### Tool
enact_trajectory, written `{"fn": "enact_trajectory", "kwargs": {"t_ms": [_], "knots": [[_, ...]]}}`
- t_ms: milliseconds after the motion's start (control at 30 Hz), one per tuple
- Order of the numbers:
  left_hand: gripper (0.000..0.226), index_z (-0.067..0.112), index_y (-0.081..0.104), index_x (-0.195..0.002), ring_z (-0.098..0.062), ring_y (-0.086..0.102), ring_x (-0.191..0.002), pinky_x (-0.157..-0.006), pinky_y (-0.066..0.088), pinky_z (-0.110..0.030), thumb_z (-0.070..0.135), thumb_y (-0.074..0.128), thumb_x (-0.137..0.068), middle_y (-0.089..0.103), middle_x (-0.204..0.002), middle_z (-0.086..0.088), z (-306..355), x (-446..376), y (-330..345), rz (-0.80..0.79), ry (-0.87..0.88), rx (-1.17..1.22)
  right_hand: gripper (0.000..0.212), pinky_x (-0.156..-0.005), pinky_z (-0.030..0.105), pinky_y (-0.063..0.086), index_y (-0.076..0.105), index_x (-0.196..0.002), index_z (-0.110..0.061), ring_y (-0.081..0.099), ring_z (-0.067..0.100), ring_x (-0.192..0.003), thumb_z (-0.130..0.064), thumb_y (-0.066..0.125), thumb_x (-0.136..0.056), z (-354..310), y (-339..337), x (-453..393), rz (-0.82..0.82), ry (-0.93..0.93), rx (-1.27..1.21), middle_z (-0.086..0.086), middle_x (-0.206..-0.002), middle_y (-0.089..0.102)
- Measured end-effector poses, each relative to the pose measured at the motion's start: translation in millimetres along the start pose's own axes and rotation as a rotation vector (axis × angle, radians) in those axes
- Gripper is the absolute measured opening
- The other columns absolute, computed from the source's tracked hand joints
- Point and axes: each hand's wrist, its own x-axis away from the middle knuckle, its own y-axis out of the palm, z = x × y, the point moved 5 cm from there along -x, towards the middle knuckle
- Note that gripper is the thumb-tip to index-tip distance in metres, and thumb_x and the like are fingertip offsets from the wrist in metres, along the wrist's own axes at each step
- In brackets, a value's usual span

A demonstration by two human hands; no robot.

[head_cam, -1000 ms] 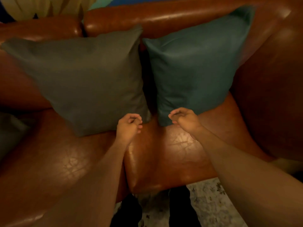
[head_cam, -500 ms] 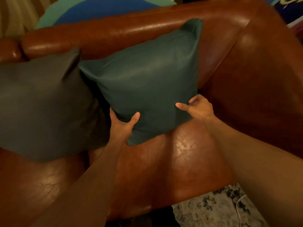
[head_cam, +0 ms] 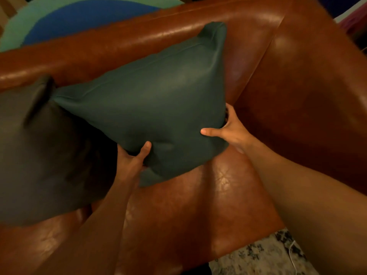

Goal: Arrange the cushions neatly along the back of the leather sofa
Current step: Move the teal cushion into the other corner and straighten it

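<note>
A teal cushion [head_cam: 155, 104] leans against the back of the brown leather sofa [head_cam: 139, 36], near its right corner. My left hand [head_cam: 133, 157] grips the cushion's lower left edge, thumb on the front face. My right hand [head_cam: 228, 130] holds its lower right edge, thumb pressed on the front and fingers hidden behind. To the left stands a grey cushion [head_cam: 39, 151], its right edge touching the teal one and partly tucked under it.
The sofa's right armrest [head_cam: 317, 86] rises close beside the teal cushion. Bare seat leather [head_cam: 198, 205] lies in front of the cushions. A patterned rug [head_cam: 264, 259] with a thin white cable [head_cam: 292, 255] shows at the bottom right. A blue and green surface [head_cam: 79, 18] lies behind the sofa back.
Both hands went from loose fists over the seat to gripping the teal cushion's lower edges. The view swung right, and the cushion now sits tilted and closer to the corner.
</note>
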Motion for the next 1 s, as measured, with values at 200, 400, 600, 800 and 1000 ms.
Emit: {"fn": "enact_trajectory", "kwargs": {"t_ms": [200,400,600,800,1000], "knots": [[0.088,0.033,0.045,-0.147,-0.016,0.064,-0.13,-0.099,0.055,-0.065,0.033,0.089,-0.071,0.064,-0.144,0.008,7,-19,40,-0.147,0.004,-0.016,0.13,-0.11,0.041,0.048,0.034,-0.148,-0.03,0.056,0.01,-0.129,-0.044,0.098,-0.036,14,-35,14,0.113,0.005,-0.044,-0.01,-0.139,0.056],[0.065,0.03,0.046,-0.146,-0.01,0.067,-0.119,-0.087,0.063,-0.046,0.01,0.075,-0.09,0.067,-0.133,0.012,6,-34,87,-0.278,-0.018,-0.092,0.128,-0.106,0.042,0.05,0.04,-0.143,-0.029,0.059,0.007,-0.125,-0.057,0.097,-0.032,36,-69,37,0.312,-0.014,-0.084,-0.011,-0.136,0.059],[0.071,0.025,0.048,-0.144,-0.002,0.069,-0.106,-0.098,0.057,-0.049,0.007,0.08,-0.084,0.07,-0.119,0.017,21,-39,154,-0.41,-0.002,-0.142,0.117,-0.102,0.046,0.054,0.047,-0.136,-0.025,0.064,0.011,-0.12,-0.06,0.096,-0.035,65,-92,75,0.579,-0.003,-0.23,-0.007,-0.13,0.065],[0.052,0.028,0.055,-0.13,-0.004,0.072,-0.101,-0.106,0.053,-0.056,0.002,0.073,-0.09,0.073,-0.114,0.013,32,-45,186,-0.527,-0.003,-0.219,0.104,-0.101,0.047,0.054,0.05,-0.132,-0.029,0.066,0.011,-0.117,-0.058,0.095,-0.043,75,-79,104,0.768,0.006,-0.284,-0.01,-0.126,0.068],[0.071,0.042,0.055,-0.132,-0.012,0.067,-0.123,-0.11,0.051,-0.055,0.052,0.087,-0.069,0.07,-0.132,0.015,32,-56,172,-0.502,0.054,-0.458,0.112,-0.104,0.042,0.051,0.043,-0.138,-0.029,0.06,0.01,-0.121,-0.06,0.092,-0.043,74,-82,106,0.802,0.036,-0.118,-0.009,-0.133,0.061]]}}
